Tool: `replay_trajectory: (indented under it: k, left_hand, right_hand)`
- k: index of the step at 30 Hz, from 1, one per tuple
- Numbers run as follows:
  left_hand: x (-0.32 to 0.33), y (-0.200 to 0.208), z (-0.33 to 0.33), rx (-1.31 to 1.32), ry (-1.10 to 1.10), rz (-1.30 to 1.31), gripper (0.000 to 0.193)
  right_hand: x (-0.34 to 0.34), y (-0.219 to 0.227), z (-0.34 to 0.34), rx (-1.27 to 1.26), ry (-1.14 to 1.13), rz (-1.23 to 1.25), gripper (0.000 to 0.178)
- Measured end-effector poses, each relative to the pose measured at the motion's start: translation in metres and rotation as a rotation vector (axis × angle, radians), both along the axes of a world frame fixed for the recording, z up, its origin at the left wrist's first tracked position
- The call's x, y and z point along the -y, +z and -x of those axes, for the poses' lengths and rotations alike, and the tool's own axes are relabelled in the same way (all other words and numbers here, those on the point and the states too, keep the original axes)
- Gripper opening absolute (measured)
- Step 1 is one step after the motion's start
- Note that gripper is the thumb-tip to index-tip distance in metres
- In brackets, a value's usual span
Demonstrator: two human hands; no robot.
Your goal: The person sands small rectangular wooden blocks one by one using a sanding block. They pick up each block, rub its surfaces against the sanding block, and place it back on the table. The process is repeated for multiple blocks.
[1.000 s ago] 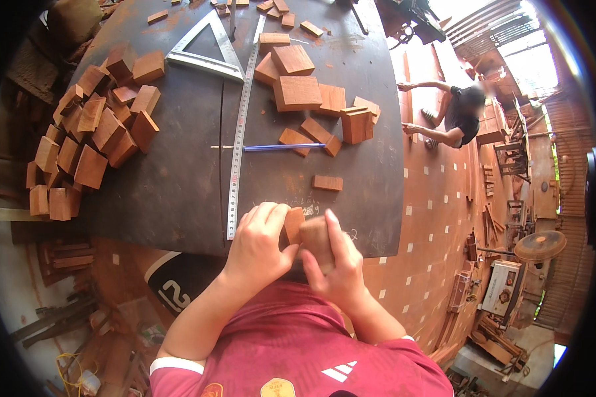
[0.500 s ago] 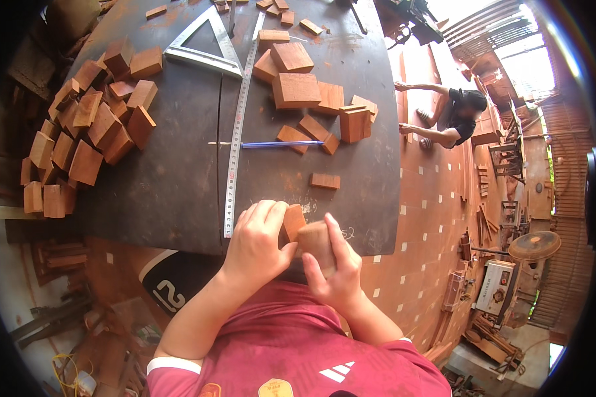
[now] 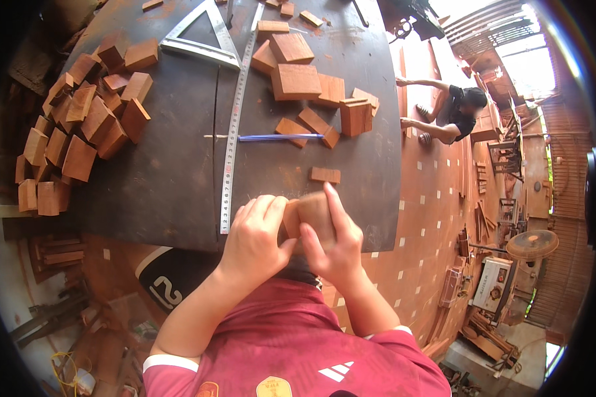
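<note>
My left hand (image 3: 255, 231) is closed on a reddish wood block (image 3: 291, 218) just above the table's near edge. Between the thumb and fingers of my right hand (image 3: 336, 235) is a second, paler wood block (image 3: 314, 210), somewhat blurred. The two blocks are side by side and seem to touch; my fingers hide parts of both. Just past my right fingertips a small wood piece (image 3: 325, 175) lies on the dark table (image 3: 172, 178). Farther off, a blue pen (image 3: 278, 137) rests across a wood piece, its left end near a long ruler (image 3: 235, 132).
A heap of wood blocks (image 3: 79, 122) covers the table's left side. More blocks (image 3: 297, 83) stand at the far middle, beside a metal triangle square (image 3: 202, 40). Right of the table, another person (image 3: 463, 109) bends over on the tiled floor (image 3: 417, 225); a round fan (image 3: 533, 249) stands beyond.
The right-hand block has swung more upright and up against the left-hand block. Both hands remain near the table edge, while the whole table view has shifted slightly up and left.
</note>
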State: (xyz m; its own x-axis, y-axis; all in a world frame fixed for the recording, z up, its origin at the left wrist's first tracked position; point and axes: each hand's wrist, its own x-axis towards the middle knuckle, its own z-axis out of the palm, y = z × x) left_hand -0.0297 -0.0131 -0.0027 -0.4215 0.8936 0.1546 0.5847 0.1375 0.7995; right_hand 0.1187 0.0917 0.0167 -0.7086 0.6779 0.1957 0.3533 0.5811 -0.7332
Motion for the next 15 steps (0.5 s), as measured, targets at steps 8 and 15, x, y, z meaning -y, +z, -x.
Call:
replay_trajectory:
  k: [8,15]
  left_hand:
    - [0.001,-0.004,0.002,-0.004,-0.011,-0.008,0.066]
    - [0.000,-0.002,0.001,-0.012,-0.006,0.014,0.067]
  right_hand:
    - [0.015,-0.003,-0.029,-0.061,0.009,0.154,0.077]
    - [-0.007,-0.002,0.004,-0.066,-0.048,0.277,0.073]
